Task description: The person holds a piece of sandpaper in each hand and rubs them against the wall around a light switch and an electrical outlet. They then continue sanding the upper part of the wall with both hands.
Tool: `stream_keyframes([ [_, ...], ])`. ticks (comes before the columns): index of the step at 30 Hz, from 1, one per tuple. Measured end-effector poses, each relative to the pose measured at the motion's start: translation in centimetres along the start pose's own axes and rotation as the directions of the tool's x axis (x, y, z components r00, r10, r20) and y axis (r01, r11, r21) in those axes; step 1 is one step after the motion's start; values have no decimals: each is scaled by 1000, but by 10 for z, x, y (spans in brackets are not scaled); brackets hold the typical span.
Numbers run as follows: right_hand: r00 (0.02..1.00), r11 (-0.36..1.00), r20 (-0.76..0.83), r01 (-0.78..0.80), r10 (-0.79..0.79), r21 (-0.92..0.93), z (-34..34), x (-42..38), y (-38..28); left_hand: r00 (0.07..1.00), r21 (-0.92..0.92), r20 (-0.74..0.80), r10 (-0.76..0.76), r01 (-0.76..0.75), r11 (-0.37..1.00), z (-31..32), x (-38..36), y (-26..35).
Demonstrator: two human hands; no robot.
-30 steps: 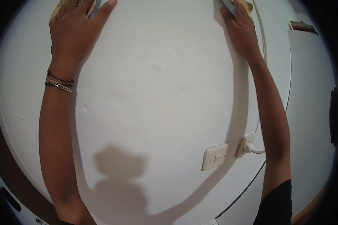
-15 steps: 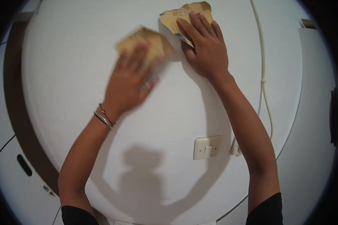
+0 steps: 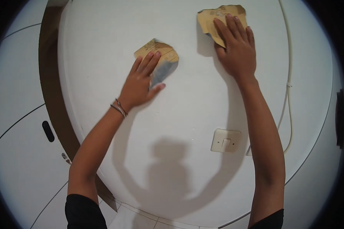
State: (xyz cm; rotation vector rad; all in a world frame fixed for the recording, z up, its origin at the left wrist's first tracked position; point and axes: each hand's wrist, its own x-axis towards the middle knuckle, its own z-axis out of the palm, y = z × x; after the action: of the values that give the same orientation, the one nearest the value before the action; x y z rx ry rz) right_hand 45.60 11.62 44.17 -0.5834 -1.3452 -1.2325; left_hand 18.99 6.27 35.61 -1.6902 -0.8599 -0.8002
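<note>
Door point(image 3: 21, 152): it stood at the far left, well apart from both hands; more of it showed than half a second earlier.
Left hand point(image 3: 137, 88): its fingers were slightly spread, tips on the left sheet, thumb held out to the side. Pressing with the whole length of the fingers would probably have spread the load better than the tips alone.
Left sheet point(image 3: 166, 56): it lay under those fingertips at the wall point(image 3: 187, 95), tan side outward, with a grey patch showing near the thumb. That bent part was best smoothed flat. Earlier it was blurred and close beside the right sheet; now it was sharp, lower on the wall, with a clear gap between the two.
Right sheet point(image 3: 207, 23): it was on the wall too, higher up, its ragged left edge uncovered by the hand. Keeping that edge down would have helped prevent catching. It sat farther right of its earlier place.
Right hand point(image 3: 239, 57): its fingers fanned a little across the paper, pinching nothing visible; an even, flat palm seemed best.
Switch point(image 3: 226, 141): it was below this hand, worth steering clear of.
</note>
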Motion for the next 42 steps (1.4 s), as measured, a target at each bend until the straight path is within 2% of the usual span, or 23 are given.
stream_keyframes([
  [1,1000,1000,1,4,-4,-31,1,0,1,1000,-80,14,-10,11,997,-4,1,-17],
  [2,998,999,46,-33,35,-34,1,1,3,971,-84,-108,-211,203,976,-2,-3,-35],
  [4,1000,999,24,-11,12,-45,2,1,4,739,-103,-256,-623,620,778,9,-17,-88],
  [5,1000,998,2,1,-1,-58,3,1,3,629,-489,-129,-767,633,601,-4,-22,-110],
  [7,1000,996,29,10,-8,-88,5,1,5,648,-201,8,-761,747,634,-13,-40,-117],
  [8,1000,996,-16,0,-2,-90,8,2,6,641,-200,7,-768,753,627,-10,-52,-110],
  [10,999,993,-49,-18,12,-114,13,3,7,929,-63,-222,-297,290,955,-4,-65,-85],
  [11,999,991,-41,-6,0,-134,11,4,6,984,53,-57,-166,169,984,-10,-72,-89],
  [13,998,990,-56,5,-13,-140,13,3,8,990,114,2,-140,139,984,-16,-81,-116],
  [16,1000,993,-15,5,-7,-119,4,1,0,882,-61,-185,-432,429,901,-10,-100,-166],
  [19,997,995,46,66,-63,-74,4,4,3,857,-57,-277,-434,437,898,-7,-114,-189],
  [21,999,990,52,4,4,-144,10,2,-5,846,-69,-310,-433,434,898,2,-116,-194],
  [23,964,950,-96,-262,248,-169,19,-4,-19,843,-44,-336,-420,432,901,-3,-115,-189],
  [24,969,927,-120,-241,215,-286,30,-12,-24,848,-67,-324,-420,422,904,-3,-115,-189],
  [25,979,968,-75,-200,191,-149,24,-14,-63,830,-77,-384,-405,408,910,-3,-115,-189],
  [27,989,985,143,-8,33,-172,32,-38,-123,810,-119,-437,-390,378,918,0,-115,-188],
  [28,951,991,290,123,-105,-46,28,-49,-156,815,-90,-434,-383,384,919,0,-116,-191],
  [31,612,815,542,375,-576,443,12,-68,-212,826,-49,-434,-360,377,925,2,-115,-194],
  [33,555,775,541,449,-632,444,15,-36,-191,820,-44,-434,-373,395,918,0,-117,-194],
  [36,921,975,325,224,-214,5,30,13,-159,791,-48,-460,-404,432,901,1,-118,-192],
  [39,980,963,-38,-197,193,-186,69,9,-152,825,-6,-415,-385,420,907,-1,-119,-192],
  [41,974,997,216,72,-65,-26,56,-16,-215,803,-48,-444,-396,421,906,2,-118,-193],
  [42,840,945,451,201,-301,257,43,-33,-243,776,-80,-480,-408,425,902,4,-118,-194],
])
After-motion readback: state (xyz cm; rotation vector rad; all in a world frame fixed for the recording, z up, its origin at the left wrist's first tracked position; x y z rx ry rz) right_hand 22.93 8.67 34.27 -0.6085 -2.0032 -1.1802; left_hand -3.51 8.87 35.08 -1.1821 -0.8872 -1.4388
